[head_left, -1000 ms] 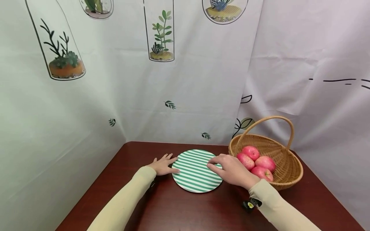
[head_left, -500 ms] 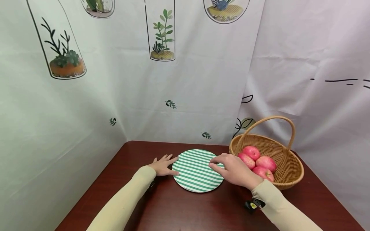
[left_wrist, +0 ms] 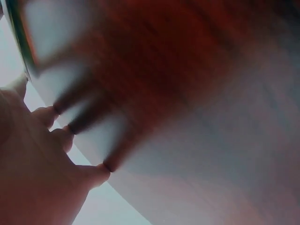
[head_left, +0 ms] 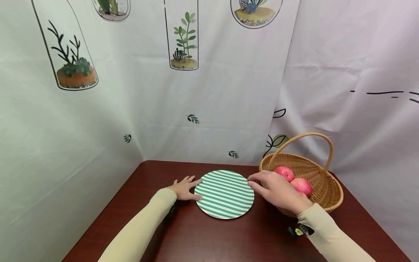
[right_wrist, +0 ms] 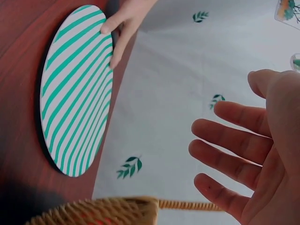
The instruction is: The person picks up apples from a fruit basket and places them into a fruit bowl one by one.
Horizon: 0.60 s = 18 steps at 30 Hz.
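A round board with green and white stripes (head_left: 224, 194) lies flat on the dark red-brown table (head_left: 203, 236). My left hand (head_left: 184, 189) rests at its left edge, fingers spread, with thumb and forefinger touching the rim; the left wrist view shows those fingertips (left_wrist: 108, 168) down on the tabletop. To the right of the board, my right hand (head_left: 278, 189) hovers with nothing in it, its fingers loosely bent and apart in the right wrist view. Behind that hand stands a wicker basket (head_left: 327, 189) holding red apples (head_left: 301, 186), some of them hidden by the hand.
The basket's tall arched handle (head_left: 307, 134) rises at the table's right side. White cloth (head_left: 222, 98) printed with plants in jars hangs behind the table and along both sides. A dark band with a small yellow-green piece (head_left: 302, 230) sits at the right wrist.
My right hand has moved right, off the striped board and in front of the basket, covering more of the apples. The left hand and the board have stayed in place.
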### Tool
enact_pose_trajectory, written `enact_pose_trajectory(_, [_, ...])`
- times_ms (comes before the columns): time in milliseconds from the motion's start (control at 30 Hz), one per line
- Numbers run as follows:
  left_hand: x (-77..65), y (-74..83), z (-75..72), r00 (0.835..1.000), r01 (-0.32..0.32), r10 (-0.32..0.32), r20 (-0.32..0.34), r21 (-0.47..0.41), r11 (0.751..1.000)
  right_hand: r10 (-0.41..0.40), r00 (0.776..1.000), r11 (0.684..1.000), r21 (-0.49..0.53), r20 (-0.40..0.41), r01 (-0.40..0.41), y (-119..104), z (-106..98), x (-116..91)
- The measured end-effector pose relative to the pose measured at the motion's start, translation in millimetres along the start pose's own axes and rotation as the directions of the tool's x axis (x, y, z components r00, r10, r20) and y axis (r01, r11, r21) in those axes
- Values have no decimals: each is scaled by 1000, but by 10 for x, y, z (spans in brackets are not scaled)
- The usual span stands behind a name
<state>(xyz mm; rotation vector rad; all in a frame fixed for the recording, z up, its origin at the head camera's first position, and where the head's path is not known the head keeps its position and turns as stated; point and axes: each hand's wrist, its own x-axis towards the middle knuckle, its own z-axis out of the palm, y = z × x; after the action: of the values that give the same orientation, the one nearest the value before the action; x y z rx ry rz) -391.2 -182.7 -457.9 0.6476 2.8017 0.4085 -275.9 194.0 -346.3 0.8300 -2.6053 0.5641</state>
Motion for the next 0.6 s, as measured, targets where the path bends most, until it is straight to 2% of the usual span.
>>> enact_pose_trajectory(233, [-77, 99, -51, 1000, 9, -9, 8, 25, 1000, -31, 999, 1000, -5, -33, 31, 134, -137, -98])
enact_pose_trajectory(400, [-109, 138, -77, 1000, 10, -10, 7, 27, 1000, -19, 998, 999, -29, -58, 18, 231, -253, -168])
enact_pose_trajectory(600, [-112, 147, -97, 1000, 15, -16, 22, 29, 999, -84, 993, 996, -47, -83, 80, 338, -355, -204])
